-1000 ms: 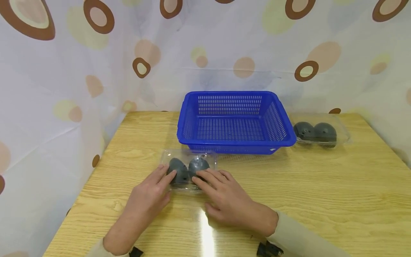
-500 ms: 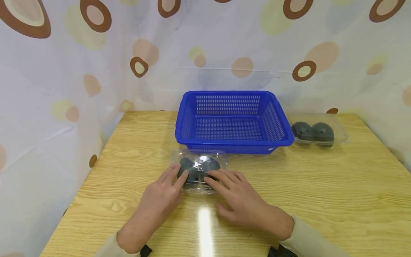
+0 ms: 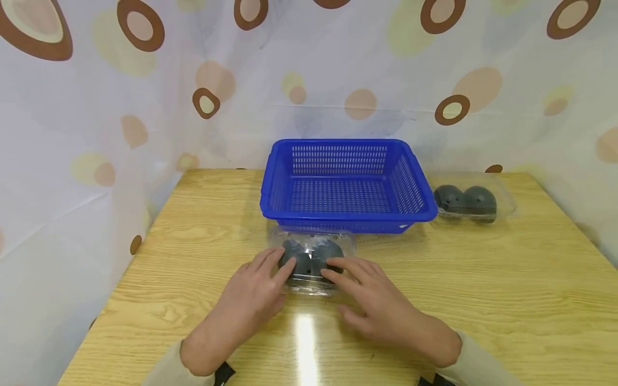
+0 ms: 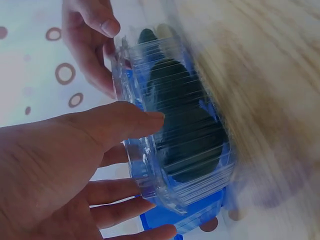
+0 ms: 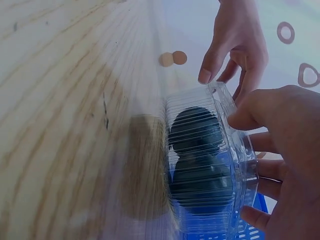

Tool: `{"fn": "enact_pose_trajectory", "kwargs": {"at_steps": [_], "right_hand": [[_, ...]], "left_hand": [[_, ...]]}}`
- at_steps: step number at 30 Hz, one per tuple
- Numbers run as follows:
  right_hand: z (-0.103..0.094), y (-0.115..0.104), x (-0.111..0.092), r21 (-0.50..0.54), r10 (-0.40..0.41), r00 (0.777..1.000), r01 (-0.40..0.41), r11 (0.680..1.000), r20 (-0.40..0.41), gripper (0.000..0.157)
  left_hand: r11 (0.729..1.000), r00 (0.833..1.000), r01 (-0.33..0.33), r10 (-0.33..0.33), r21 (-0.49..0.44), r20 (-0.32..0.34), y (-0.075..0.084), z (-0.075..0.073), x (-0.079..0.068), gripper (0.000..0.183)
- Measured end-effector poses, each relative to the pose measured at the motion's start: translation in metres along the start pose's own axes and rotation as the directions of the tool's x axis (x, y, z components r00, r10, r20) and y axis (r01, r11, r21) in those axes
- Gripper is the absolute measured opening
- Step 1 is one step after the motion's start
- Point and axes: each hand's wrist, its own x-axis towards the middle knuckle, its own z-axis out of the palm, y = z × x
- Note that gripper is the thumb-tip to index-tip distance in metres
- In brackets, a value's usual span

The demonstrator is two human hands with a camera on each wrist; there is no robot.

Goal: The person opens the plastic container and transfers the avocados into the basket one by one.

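A clear plastic clamshell box (image 3: pixel 314 287) sits on the table just in front of the blue basket, holding two dark green, egg-shaped fruits (image 5: pixel 195 130) that look like avocados. My left hand (image 3: pixel 251 295) rests its extended fingertips on the left part of the lid. The right hand (image 3: pixel 381 300) touches the right part of the lid, its thumb (image 3: pixel 356 320) spread toward me, apart from the front wall. In the left wrist view, the left thumb (image 4: pixel 135 122) overlaps the box's side while several fingers (image 4: pixel 120 190) lie along the lid. The box looks closed.
A blue perforated basket (image 3: pixel 347 216) stands behind the box. At the back right lies another clear box (image 3: pixel 504 203) with two similar dark fruits (image 3: pixel 465 201). A patterned white curtain (image 3: pixel 309 69) hangs along the rear and left of the wooden table (image 3: pixel 507 300).
Both hands and the clamshell box have shifted to the right along the table, and the box has straightened a little. The basket and the other box stay put while the head view drifts slightly.
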Motion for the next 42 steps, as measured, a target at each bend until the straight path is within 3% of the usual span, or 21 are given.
{"fn": "enact_pose_trajectory", "kwargs": {"at_steps": [6,12,16,21,24,28,30,32,36,38,40,42], "right_hand": [[0.000,0.002,-0.004,0.019,-0.014,0.998,0.015,1.000,-0.056,0.060],[-0.002,0.004,-0.006,0.084,0.005,0.992,0.005,0.996,-0.125,0.049],[-0.002,0.006,-0.008,0.167,0.042,0.980,-0.009,0.986,-0.194,0.039],[-0.003,0.011,-0.013,0.260,0.163,0.954,-0.096,0.961,-0.250,0.036],[-0.002,0.016,-0.016,0.303,0.237,0.938,-0.156,0.940,-0.252,0.032],[-0.002,0.022,-0.018,0.379,0.319,0.924,-0.223,0.898,-0.211,0.028],[-0.002,0.024,-0.019,0.454,0.369,0.917,-0.266,0.850,-0.153,0.026],[-0.002,0.025,-0.020,0.548,0.422,0.904,-0.320,0.773,-0.069,0.028],[-0.004,0.028,-0.020,0.732,0.484,0.862,-0.427,0.530,0.152,0.036],[-0.006,0.029,-0.020,0.777,0.473,0.848,-0.461,0.429,0.241,0.039],[-0.008,0.030,-0.020,0.797,0.454,0.840,-0.481,0.366,0.298,0.041],[-0.008,0.031,-0.020,0.803,0.441,0.837,-0.490,0.338,0.325,0.043]], "left_hand": [[1.000,1.000,0.004,-0.004,-0.019,0.003,0.000,-0.003,0.004,0.058],[0.994,0.995,-0.069,0.063,-0.079,-0.083,0.004,-0.002,0.012,0.046],[0.978,0.972,-0.178,0.158,-0.111,-0.172,0.009,0.002,0.019,0.032],[0.960,0.933,-0.269,0.240,-0.076,-0.268,0.017,0.007,0.028,0.020],[0.954,0.919,-0.297,0.273,-0.044,-0.284,0.021,0.010,0.034,0.008],[0.948,0.914,-0.318,0.304,-0.009,-0.270,0.028,0.010,0.041,0.005],[0.945,0.914,-0.326,0.314,-0.005,-0.258,0.032,0.010,0.043,0.009],[0.942,0.915,-0.335,0.325,0.000,-0.237,0.036,0.010,0.045,0.015],[0.937,0.921,-0.349,0.346,0.020,-0.178,0.045,0.011,0.049,0.019],[0.934,0.921,-0.355,0.358,0.046,-0.153,0.049,0.011,0.051,0.018],[0.929,0.918,-0.362,0.369,0.074,-0.145,0.053,0.011,0.053,0.018],[0.922,0.909,-0.373,0.385,0.101,-0.159,0.055,0.013,0.055,0.020]]}}
